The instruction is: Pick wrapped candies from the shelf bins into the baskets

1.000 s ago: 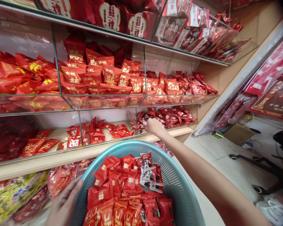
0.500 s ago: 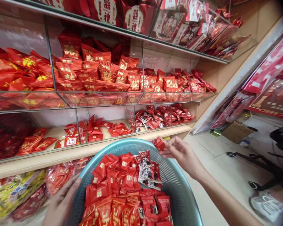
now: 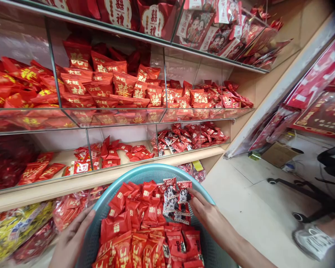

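The left hand [image 3: 72, 234] is touching the left side of a teal basket [image 3: 156, 166]; whether its fingers are gripping cannot be told. Red packets [image 3: 115, 227] are lying inside. The right hand [image 3: 209, 214] is pinching a figure-printed packet [image 3: 184, 190] between its fingers, beside similar ones in the basket. Beyond, small wrapped pieces [image 3: 180, 139] are lying on the lower shelf [image 3: 58, 189].

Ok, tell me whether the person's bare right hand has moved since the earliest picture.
Yes: the bare right hand has moved down the picture, away from the glass-fronted beige shelf, into the teal perforated plastic basket.
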Demonstrator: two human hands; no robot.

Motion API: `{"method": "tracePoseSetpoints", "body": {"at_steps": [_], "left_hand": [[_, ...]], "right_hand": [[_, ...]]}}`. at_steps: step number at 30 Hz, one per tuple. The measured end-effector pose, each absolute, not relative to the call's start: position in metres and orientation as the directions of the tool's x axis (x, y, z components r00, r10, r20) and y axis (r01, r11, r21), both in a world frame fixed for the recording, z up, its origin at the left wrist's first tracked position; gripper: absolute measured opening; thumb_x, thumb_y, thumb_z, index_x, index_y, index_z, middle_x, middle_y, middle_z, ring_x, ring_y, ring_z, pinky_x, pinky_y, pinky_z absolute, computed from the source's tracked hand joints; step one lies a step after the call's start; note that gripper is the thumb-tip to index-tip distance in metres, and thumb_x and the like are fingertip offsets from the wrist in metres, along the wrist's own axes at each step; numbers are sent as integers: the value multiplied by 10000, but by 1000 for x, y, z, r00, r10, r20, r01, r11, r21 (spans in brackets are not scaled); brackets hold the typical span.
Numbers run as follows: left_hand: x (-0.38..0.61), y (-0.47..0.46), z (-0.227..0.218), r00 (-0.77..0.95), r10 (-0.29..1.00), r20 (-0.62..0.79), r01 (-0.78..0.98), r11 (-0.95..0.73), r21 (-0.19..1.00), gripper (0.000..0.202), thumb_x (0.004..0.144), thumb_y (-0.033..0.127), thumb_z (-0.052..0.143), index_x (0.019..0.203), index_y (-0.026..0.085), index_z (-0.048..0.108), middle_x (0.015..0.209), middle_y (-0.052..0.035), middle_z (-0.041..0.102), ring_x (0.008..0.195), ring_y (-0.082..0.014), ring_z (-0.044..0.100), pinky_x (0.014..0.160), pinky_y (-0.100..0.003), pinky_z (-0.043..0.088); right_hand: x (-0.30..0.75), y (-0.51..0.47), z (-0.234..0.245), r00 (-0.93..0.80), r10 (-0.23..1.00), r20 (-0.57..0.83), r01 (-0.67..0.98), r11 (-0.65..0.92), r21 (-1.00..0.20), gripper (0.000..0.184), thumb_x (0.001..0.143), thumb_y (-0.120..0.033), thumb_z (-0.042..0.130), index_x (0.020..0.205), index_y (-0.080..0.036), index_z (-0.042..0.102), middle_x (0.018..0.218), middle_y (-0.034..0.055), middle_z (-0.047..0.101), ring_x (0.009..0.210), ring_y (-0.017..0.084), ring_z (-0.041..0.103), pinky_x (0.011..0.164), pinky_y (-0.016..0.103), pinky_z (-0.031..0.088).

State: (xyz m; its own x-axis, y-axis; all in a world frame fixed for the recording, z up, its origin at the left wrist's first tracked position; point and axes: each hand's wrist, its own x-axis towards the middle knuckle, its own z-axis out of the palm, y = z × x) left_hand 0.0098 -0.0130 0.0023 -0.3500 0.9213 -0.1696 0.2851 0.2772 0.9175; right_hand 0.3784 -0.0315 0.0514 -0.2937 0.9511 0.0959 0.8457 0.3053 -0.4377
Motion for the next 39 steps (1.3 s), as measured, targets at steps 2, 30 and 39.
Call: {"method": "tracePoseSetpoints", "body": {"at_steps": [2,30,39], "left_hand": [[10,-13,3,-358,916,-183,272,290,917,524,583,534,581,1018,247,638,1132,8,613,1146,-258,475,995,-379,353],[9,-11,6,-355,913,-199,248,297,922,591,523,591,604,996,239,655,1117,7,621,1171,-270,445,1016,-378,314],[8,-12,0,-326,926,-190,224,271,936,594,555,572,611,1038,227,633,1156,-10,597,1170,-261,447,982,-369,359]], "right_hand": [[379,-29,48,-296,951,90,869,307,-388,201,873,-137,270,799,-222,436,1372,58,338,1019,174,552,749,301,498],[370,60,119,-288,875,390,901,386,-199,170,856,-277,430,956,-194,540,859,43,627,716,155,599,634,253,433],[336,213,89,-381,859,341,797,492,-349,279,769,-86,444,949,-147,648,961,69,659,899,156,576,807,228,395]]}}
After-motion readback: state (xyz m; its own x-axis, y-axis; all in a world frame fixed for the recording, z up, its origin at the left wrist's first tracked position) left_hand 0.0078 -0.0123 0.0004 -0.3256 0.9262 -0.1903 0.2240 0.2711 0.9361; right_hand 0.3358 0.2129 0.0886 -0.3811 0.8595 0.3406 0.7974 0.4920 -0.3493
